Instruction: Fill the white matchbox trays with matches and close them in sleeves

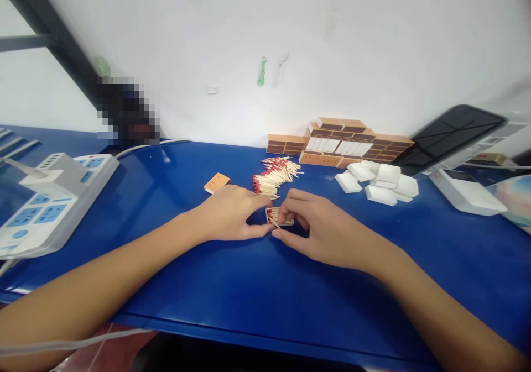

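On the blue table (265, 283) a small open matchbox tray (277, 216) filled with red-tipped matches sits between my hands. My left hand (230, 213) pinches its left end with thumb and forefinger. My right hand (319, 223) curls over its right side, fingertips pressing on the matches. Just behind lies a loose pile of matches (276, 175). A single orange matchbox sleeve (216, 182) rests to the left of the pile.
Stacked brown matchboxes (340, 142) line the wall, with white inner trays (379, 183) heaped in front. A white power strip (50, 200) lies far left. A dark tablet (452, 134) and a white device (467, 192) stand at the right.
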Demonstrator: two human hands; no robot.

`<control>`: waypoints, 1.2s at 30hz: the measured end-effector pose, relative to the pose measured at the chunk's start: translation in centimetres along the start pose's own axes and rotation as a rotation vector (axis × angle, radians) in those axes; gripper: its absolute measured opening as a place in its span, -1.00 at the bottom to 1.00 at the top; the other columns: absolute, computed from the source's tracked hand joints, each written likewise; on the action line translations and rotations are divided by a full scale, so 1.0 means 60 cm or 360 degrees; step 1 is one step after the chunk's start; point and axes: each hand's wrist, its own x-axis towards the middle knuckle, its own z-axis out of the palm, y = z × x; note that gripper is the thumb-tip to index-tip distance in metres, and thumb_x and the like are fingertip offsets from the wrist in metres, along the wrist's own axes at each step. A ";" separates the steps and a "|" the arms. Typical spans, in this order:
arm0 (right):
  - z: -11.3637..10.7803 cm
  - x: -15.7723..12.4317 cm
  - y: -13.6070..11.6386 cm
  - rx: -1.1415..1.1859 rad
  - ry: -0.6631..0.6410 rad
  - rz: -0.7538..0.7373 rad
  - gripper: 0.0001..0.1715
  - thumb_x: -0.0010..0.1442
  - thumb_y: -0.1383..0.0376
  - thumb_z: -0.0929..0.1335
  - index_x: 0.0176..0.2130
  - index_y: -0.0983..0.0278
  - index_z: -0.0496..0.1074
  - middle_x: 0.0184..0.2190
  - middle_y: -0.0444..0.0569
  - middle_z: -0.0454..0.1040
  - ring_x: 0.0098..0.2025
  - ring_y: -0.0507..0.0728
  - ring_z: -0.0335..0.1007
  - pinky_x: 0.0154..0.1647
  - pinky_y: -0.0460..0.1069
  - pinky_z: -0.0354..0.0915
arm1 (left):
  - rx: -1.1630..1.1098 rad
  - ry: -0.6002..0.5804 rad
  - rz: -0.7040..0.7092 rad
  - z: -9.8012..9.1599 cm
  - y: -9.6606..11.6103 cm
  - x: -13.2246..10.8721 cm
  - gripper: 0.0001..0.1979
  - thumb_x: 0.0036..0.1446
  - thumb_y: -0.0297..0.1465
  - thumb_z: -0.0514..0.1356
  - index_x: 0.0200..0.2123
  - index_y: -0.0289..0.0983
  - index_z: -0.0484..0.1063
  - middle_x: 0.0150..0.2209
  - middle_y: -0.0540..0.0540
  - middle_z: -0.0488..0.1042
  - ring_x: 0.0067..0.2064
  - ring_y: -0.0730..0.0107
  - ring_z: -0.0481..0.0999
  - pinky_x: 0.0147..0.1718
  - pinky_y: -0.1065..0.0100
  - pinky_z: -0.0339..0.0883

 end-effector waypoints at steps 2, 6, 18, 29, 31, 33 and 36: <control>0.002 0.000 0.001 0.0002 0.0001 0.0006 -0.91 0.31 0.31 0.41 -0.28 0.22 0.44 -0.28 -0.09 0.42 -0.33 0.05 0.34 -0.33 -0.03 0.24 | 0.0017 0.0011 0.0002 0.000 0.000 0.000 -0.72 0.27 -0.16 0.24 -0.17 -0.26 0.53 -0.50 0.02 0.49 -0.46 0.37 0.50 -0.48 0.35 0.09; -0.001 0.001 0.012 -0.0021 0.0036 0.0017 -0.93 0.30 0.37 0.38 -0.26 0.23 0.46 -0.26 -0.09 0.44 -0.31 0.05 0.36 -0.31 -0.03 0.25 | 0.0016 0.0008 0.0007 0.000 -0.001 -0.001 -0.69 0.30 -0.12 0.23 -0.19 -0.27 0.53 -0.50 0.01 0.50 -0.48 0.39 0.47 -0.49 0.36 0.06; 0.001 0.003 0.029 -0.0067 0.0106 0.0003 -0.87 0.37 0.34 0.35 -0.23 0.22 0.51 -0.27 -0.07 0.45 -0.30 0.07 0.38 -0.31 -0.02 0.25 | 0.0001 0.0058 0.0014 0.000 -0.004 -0.001 -0.69 0.28 -0.13 0.26 -0.16 -0.27 0.54 -0.52 0.05 0.47 -0.48 0.40 0.47 -0.49 0.36 0.08; -0.074 -0.003 0.093 -0.0489 0.0732 0.0187 -0.83 0.31 0.23 0.37 -0.32 0.21 0.49 -0.45 -0.08 0.46 -0.43 0.12 0.33 -0.37 0.02 0.19 | -0.0193 0.0144 -0.0032 0.001 0.005 0.000 -0.68 0.23 -0.14 0.30 -0.15 -0.27 0.58 -0.60 0.10 0.39 -0.55 0.47 0.41 -0.49 0.39 0.13; -0.077 -0.005 0.102 -0.0514 0.0733 0.0244 -0.83 0.29 0.22 0.37 -0.33 0.21 0.49 -0.45 -0.07 0.48 -0.43 0.13 0.36 -0.36 0.03 0.19 | -0.0203 0.0126 -0.0036 0.001 0.006 0.000 -0.69 0.22 -0.15 0.31 -0.15 -0.27 0.59 -0.61 0.10 0.38 -0.55 0.47 0.40 -0.49 0.39 0.12; -0.079 -0.005 0.109 -0.0516 0.0712 0.0284 -0.83 0.28 0.21 0.37 -0.34 0.21 0.50 -0.44 -0.06 0.50 -0.42 0.14 0.38 -0.36 0.03 0.19 | -0.0214 0.0144 -0.0052 0.001 0.006 0.000 -0.69 0.22 -0.14 0.31 -0.15 -0.26 0.59 -0.60 0.10 0.39 -0.55 0.48 0.40 -0.48 0.38 0.13; -0.077 -0.005 0.116 -0.0490 0.0672 0.0299 -0.81 0.29 0.21 0.37 -0.35 0.22 0.50 -0.45 -0.06 0.50 -0.41 0.14 0.37 -0.35 0.03 0.20 | -0.0223 0.0131 -0.0076 0.001 0.007 -0.001 -0.68 0.21 -0.12 0.31 -0.15 -0.26 0.59 -0.60 0.10 0.39 -0.55 0.47 0.39 -0.48 0.38 0.13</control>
